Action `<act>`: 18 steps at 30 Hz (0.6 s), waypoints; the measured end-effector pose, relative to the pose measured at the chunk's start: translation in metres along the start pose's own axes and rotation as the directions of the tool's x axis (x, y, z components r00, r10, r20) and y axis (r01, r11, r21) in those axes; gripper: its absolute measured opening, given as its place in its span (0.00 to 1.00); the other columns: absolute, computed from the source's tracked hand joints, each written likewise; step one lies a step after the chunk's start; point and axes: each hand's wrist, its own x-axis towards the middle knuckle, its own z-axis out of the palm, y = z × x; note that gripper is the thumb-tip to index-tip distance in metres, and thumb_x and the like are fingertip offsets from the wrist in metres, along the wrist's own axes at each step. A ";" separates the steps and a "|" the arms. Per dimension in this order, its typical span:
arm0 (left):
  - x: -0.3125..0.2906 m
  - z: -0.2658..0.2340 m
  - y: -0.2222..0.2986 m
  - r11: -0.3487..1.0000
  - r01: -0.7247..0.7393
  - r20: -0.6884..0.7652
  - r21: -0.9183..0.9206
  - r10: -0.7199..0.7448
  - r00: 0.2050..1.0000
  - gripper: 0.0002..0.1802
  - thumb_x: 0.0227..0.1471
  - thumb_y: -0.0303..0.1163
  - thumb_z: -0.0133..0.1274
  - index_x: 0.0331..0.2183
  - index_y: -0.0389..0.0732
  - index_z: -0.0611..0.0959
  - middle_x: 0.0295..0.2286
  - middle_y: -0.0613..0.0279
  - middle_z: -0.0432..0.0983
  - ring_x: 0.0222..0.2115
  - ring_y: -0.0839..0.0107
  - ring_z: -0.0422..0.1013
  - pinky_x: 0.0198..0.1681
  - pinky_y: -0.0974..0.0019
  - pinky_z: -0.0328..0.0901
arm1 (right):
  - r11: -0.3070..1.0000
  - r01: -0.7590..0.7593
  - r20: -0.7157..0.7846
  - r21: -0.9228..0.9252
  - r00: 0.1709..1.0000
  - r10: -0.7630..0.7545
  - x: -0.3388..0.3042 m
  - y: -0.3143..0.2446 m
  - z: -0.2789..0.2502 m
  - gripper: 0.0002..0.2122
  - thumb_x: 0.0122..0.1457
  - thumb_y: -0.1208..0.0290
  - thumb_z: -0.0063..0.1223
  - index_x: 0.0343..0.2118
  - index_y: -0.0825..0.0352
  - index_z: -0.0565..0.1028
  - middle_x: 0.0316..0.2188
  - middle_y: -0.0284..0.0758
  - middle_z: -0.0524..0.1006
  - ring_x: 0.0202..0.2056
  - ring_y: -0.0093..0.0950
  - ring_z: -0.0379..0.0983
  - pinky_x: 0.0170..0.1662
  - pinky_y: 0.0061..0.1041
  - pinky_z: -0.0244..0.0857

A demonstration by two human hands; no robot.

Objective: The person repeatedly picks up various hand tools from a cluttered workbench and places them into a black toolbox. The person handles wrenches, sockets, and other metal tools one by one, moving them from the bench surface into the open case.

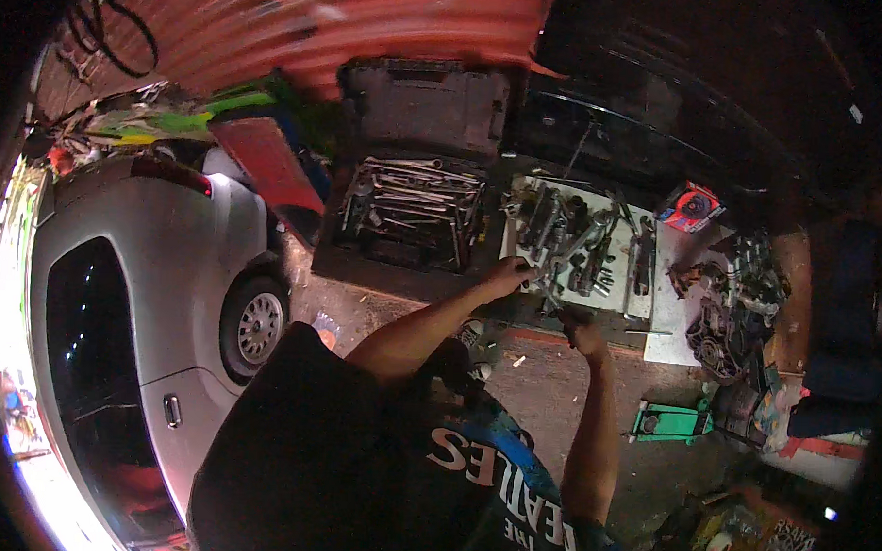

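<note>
My left hand [511, 276] is closed at the near left edge of a white board [637, 300] strewn with metal tools. Something small and pale shows at its fingertips, too small to name. To its right, my right hand [583, 336] is closed just off the board's near edge. A thin metal tool [554, 303] reaches from that fist up toward the board; its kind is unclear in the dim light. Just beyond both hands lie ratchets and long metal tools [567, 236], with several small sockets [606, 273] beside them.
An open black tool case [422, 110] full of spanners [410, 192] stands left of the board. On the right are a red box [691, 207] and greasy engine parts [731, 315]. A silver car [160, 266] is at far left. A green tray-like object [671, 422] lies lower right.
</note>
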 end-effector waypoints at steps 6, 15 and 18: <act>-0.021 -0.044 -0.033 0.961 -0.205 -0.087 0.185 0.224 0.971 0.20 0.51 0.43 0.53 0.35 0.34 0.79 0.25 0.52 0.76 0.27 0.60 0.73 0.32 0.58 0.65 | 0.970 0.168 0.038 -0.173 0.986 -0.164 0.009 -0.007 0.012 0.15 0.57 0.59 0.48 0.33 0.69 0.74 0.18 0.36 0.69 0.18 0.25 0.63 0.24 0.29 0.60; -0.062 -0.156 -0.036 0.993 -0.109 -0.167 0.055 0.117 0.979 0.17 0.51 0.41 0.54 0.36 0.37 0.80 0.26 0.53 0.77 0.25 0.66 0.73 0.31 0.61 0.65 | 0.934 0.182 0.003 -0.307 0.982 -0.190 0.071 -0.093 0.065 0.14 0.58 0.57 0.47 0.33 0.65 0.74 0.25 0.39 0.76 0.26 0.33 0.72 0.30 0.32 0.63; -0.072 -0.199 -0.038 0.991 -0.062 -0.206 0.121 0.087 0.975 0.17 0.52 0.40 0.53 0.38 0.37 0.79 0.26 0.54 0.77 0.25 0.67 0.73 0.31 0.61 0.65 | 0.956 0.010 0.050 -0.294 0.999 0.005 0.105 -0.114 0.087 0.14 0.58 0.57 0.47 0.34 0.64 0.74 0.25 0.37 0.76 0.26 0.30 0.72 0.31 0.32 0.63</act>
